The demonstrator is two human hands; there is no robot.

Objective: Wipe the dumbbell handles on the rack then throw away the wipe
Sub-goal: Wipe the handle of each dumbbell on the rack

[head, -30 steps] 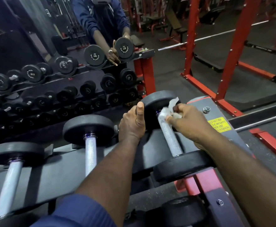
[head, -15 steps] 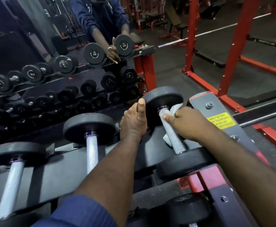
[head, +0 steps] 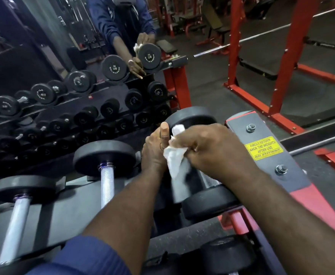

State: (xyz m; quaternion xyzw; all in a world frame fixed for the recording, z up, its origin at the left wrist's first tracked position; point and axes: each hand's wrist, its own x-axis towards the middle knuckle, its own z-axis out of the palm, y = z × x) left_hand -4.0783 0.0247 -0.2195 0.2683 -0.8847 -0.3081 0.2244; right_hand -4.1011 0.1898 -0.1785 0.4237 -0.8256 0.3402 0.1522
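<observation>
The rightmost dumbbell lies on the top shelf of the rack, black heads front and back. My right hand is closed over its knurled handle with a crumpled white wipe bunched at the hand's left side. My left hand rests against the dumbbell's far head, fingers curled, thumb pointing up. To the left lie a second dumbbell and a third dumbbell with bare silver handles.
A mirror behind the rack reflects the dumbbell rows and a person in a blue top. The rack's red end frame carries a yellow sign. A red power rack with a barbell stands at right. A lower-shelf dumbbell is below.
My right hand has rolled over the top of the handle and drawn the wipe toward the left side. The left hand has stayed against the far head.
</observation>
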